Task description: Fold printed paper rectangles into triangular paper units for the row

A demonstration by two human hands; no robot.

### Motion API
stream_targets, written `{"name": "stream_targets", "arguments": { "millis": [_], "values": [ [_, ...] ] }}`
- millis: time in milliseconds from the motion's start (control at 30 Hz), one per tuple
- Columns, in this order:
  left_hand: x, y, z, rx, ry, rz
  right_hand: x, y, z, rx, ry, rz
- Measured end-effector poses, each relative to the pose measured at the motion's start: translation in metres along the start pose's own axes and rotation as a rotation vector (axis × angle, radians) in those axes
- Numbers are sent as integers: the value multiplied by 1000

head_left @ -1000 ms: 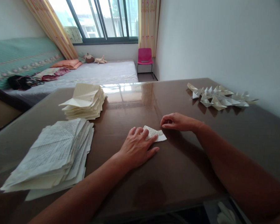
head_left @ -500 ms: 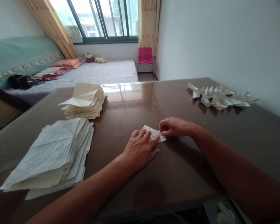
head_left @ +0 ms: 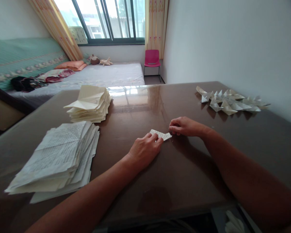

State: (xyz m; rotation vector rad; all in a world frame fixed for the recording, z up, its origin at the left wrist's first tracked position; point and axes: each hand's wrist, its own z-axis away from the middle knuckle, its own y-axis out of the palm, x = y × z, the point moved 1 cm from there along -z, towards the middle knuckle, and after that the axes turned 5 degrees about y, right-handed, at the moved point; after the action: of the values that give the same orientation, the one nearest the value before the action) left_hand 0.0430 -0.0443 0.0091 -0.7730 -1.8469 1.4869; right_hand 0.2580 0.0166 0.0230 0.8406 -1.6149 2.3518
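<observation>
The left hand (head_left: 146, 147) has its bent fingertips on a small folded piece of off-white paper covered in dark writing (head_left: 167, 137); whether it pinches the paper or only presses it to the table is unclear. Half a second ago these fingers lay spread, with the thumb stretched out; now they are drawn in and the thumb is hidden. The paper shows narrower along its near edge.

The right hand (head_left: 184, 126), which touched the paper's right end then, has lifted off and hangs just beyond it, fingers curled loosely; I cannot tell whether anything is between the fingertips. Tiny pale specks (head_left: 172, 140) now show below its fingertips, on the glossy brown table (head_left: 184, 187).

Unchanged are the creased white written sheets (head_left: 58, 149) left of the left hand, the yellowed paper stack (head_left: 89, 103) farther off beyond it, and the pointed folded-paper shapes (head_left: 229, 103) beyond the right hand, to its right.
</observation>
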Motion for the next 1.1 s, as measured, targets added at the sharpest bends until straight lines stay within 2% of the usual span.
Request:
{"name": "stream_targets", "arguments": {
  "millis": [167,300,500,633,800,967,1100],
  "values": [
    [-4,0,2,-16,18,-21,7,-1,5,160,49,-175],
    [-7,1,4,-31,28,-34,9,1,6,182,31,-142],
    [-11,3,3,-25,24,-39,7,4,3,212,10,-259],
    [-11,5,0,-59,0,4,6,5,2,159,-26,-184],
    [-9,5,-3,-44,-20,54,7,8,2,106,-12,-95],
    [-9,6,-3,-45,-33,70,11,12,1,124,-30,-52],
    [-8,6,-3,-46,-34,77,12,6,5,145,-73,54]
  ]
}}
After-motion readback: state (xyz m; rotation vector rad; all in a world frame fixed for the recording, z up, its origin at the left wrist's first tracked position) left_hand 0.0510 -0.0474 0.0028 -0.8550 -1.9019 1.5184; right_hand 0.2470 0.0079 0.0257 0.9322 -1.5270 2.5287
